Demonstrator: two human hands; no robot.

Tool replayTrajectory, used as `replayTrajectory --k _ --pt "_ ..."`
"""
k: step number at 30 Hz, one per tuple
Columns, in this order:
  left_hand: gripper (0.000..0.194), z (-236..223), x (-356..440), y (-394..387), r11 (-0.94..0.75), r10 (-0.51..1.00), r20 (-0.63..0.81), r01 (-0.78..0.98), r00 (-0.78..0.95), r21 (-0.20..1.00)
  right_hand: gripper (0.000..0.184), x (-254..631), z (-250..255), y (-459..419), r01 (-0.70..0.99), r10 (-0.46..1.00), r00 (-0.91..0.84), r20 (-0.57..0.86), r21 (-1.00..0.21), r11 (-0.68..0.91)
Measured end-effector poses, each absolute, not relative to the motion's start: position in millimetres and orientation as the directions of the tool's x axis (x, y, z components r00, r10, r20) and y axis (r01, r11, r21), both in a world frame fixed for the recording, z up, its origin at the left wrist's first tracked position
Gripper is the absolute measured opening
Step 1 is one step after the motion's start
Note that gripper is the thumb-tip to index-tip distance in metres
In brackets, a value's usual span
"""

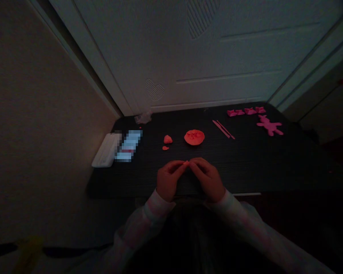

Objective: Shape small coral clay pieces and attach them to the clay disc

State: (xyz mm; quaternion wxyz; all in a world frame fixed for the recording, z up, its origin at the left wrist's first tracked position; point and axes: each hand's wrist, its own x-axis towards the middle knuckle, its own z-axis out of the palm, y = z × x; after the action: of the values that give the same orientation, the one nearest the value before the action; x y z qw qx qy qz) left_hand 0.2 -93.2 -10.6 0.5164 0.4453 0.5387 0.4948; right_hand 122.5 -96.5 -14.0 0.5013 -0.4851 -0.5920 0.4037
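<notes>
Close to the front edge of the dark table, my left hand (168,179) and my right hand (207,176) meet at the fingertips. Between them they pinch a small piece of orange-red modelling clay (186,163); its exact shape is mostly covered by the fingers. Just beyond the hands sits a round clay bowl (194,137) of the same colour, with small rounded pieces inside. Left of the bowl lie a lump of clay (167,139) and a smaller flat bit (165,148).
Two thin pink modelling tools (223,129) lie right of the bowl. Farther right are a pink clay bear-like figure (269,125) and several pink folded shapes (249,111). A white box (107,150), a pixelated phone-like object (129,146) and crumpled clear plastic (143,117) are at left.
</notes>
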Motion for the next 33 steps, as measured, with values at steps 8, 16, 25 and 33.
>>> replayTrajectory --k 8,16,25,33 --pt "0.011 -11.5 -0.5 -94.2 0.040 0.998 -0.037 0.051 -0.054 0.998 0.010 122.2 -15.6 -96.3 0.182 0.981 0.009 0.196 -0.964 0.191" --pt "0.012 -15.0 -0.9 -95.3 0.012 0.999 -0.011 0.022 -0.049 1.000 0.013 123.1 -14.3 -96.4 0.121 0.988 0.016 0.156 -0.981 0.153" --pt "0.012 -14.7 0.7 -96.2 -0.024 0.999 0.026 0.041 -0.034 0.999 0.010 123.5 -14.1 -96.0 0.126 0.986 0.013 0.164 -0.979 0.161" --pt "0.011 -13.7 -0.2 -96.7 -0.078 0.996 0.082 0.099 -0.042 0.992 0.012 122.5 -15.8 -95.7 0.147 0.990 0.037 0.136 -0.981 0.129"
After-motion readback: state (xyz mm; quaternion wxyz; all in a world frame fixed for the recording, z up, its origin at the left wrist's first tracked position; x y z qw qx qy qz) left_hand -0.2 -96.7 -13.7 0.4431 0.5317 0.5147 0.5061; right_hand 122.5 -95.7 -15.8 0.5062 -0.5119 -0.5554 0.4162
